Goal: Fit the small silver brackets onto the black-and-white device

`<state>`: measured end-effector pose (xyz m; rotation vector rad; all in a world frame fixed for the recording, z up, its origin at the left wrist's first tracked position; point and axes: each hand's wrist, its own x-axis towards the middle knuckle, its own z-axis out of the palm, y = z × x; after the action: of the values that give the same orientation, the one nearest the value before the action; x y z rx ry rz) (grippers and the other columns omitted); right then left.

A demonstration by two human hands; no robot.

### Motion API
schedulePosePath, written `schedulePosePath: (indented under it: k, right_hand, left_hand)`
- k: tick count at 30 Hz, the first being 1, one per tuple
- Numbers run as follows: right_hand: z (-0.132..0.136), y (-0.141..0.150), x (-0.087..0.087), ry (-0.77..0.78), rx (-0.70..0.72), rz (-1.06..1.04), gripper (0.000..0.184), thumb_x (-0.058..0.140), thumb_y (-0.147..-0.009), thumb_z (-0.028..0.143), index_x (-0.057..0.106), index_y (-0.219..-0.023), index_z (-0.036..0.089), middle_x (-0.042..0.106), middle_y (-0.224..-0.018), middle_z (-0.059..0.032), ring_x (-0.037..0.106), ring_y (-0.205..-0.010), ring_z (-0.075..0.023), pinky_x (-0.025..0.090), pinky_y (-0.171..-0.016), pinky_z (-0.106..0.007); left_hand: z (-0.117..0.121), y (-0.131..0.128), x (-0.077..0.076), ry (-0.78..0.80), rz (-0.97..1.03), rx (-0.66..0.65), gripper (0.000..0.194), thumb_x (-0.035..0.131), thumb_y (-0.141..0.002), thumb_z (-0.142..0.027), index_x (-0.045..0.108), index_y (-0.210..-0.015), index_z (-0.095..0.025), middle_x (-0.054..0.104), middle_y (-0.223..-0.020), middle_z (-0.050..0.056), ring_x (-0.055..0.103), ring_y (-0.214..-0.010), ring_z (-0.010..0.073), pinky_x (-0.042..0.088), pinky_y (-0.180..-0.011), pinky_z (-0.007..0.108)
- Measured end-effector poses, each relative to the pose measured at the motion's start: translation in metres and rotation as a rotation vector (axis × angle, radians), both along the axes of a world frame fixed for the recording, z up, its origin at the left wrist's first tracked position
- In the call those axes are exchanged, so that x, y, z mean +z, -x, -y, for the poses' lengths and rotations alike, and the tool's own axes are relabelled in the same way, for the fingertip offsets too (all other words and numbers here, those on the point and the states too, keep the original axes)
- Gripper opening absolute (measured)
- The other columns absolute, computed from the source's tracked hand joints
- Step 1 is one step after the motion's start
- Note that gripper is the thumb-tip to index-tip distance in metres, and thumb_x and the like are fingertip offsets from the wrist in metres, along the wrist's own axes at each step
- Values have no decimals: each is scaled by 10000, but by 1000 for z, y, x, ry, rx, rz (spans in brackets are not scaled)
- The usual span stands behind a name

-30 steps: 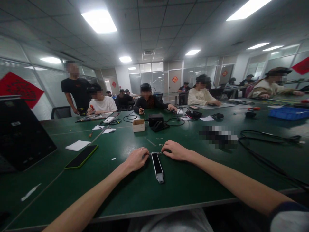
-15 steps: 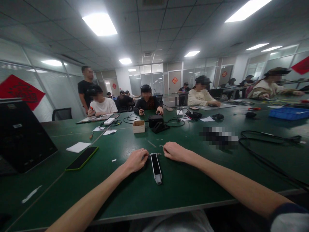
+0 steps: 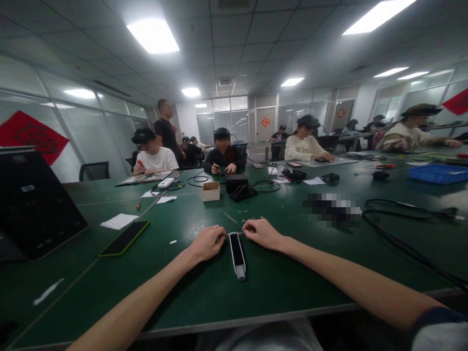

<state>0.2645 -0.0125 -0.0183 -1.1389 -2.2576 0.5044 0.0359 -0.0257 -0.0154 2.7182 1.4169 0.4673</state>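
A slim, long piece (image 3: 238, 253) with a black middle, white edges and a tapered grey end lies on the green table in front of me, its grey end towards me. My left hand (image 3: 208, 243) is closed, its fingertips pinched at the far left corner of this piece. On the other side, my right hand (image 3: 262, 234) pinches at a small metal clasp by the far right corner; the fingers largely hide it. Several tiny metal bits (image 3: 253, 219) lie just beyond my right hand.
To the left are a phone (image 3: 125, 239) with a green edge, a white tissue (image 3: 119, 221) and a black computer case (image 3: 36, 204). Ahead stand a small open box (image 3: 211, 191) and a black device (image 3: 237, 183). Black cables (image 3: 395, 234) and a blue tray (image 3: 437, 173) are on the right. Co-workers sit around.
My right hand has moved slightly left and towards me, to the piece's far end, uncovering tiny metal bits behind it. My left hand stays nearly still. A standing person has moved right.
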Motion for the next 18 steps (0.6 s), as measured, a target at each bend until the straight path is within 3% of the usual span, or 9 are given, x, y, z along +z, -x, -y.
schedulePosePath:
  k: [18]
  right_hand:
    - [-1, -1, -4, -37, 28, -65, 164, 574, -789, 160, 677, -915, 137, 672, -799, -38, 599, -688, -139, 475, -653, -252]
  left_hand:
    - [0, 0, -1, -2, -17, 9, 181, 464, -866, -186, 638, -917, -185, 648, -894, 51, 596, -809, 177, 451, -756, 277]
